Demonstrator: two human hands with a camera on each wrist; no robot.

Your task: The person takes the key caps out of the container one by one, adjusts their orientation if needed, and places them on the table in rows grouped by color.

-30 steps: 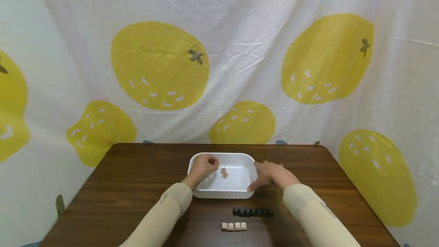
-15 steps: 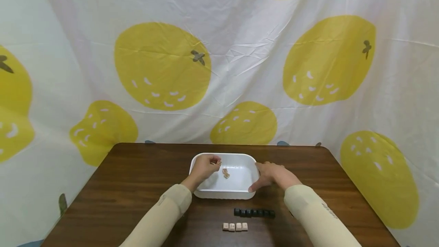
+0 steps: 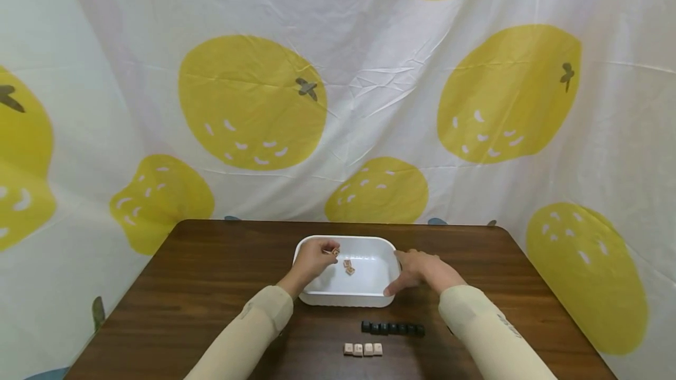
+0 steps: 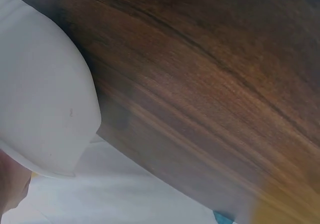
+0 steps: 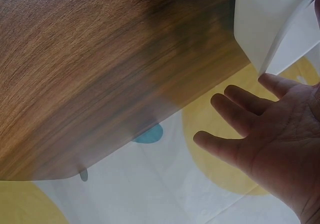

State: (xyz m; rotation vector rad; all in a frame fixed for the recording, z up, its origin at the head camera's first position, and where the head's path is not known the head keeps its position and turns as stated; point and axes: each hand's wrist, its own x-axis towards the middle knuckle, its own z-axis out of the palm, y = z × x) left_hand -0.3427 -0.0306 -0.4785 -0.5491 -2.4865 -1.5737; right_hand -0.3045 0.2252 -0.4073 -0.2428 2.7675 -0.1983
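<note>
My left hand (image 3: 310, 260) reaches over the near left side of a white plastic basin (image 3: 345, 299). Between its thumb and fingers it pinches a tan keycap (image 3: 335, 251), partly hidden by the fingertips. Two more tan keycaps (image 3: 348, 267) lie close together on the basin floor. At the basin's right end is my right hand (image 3: 417, 267), thumb along the near corner of the rim. The right wrist view shows its fingers (image 5: 235, 115) spread and fairly straight, one fingertip at the rim. In the left wrist view, the basin wall (image 4: 50, 94) hides most of the left hand.
A row of several black keycaps (image 3: 393, 328) lies on the brown wooden table (image 3: 222, 286) in front of the basin. Nearer to me is a shorter row of several pale keycaps (image 3: 363, 349). A white cloth with yellow lemons (image 3: 252, 101) hangs behind the table.
The keycap at my left fingertips has shifted and turned slightly. My right hand stays at the basin's end. The whole head view has drifted a little to the right.
</note>
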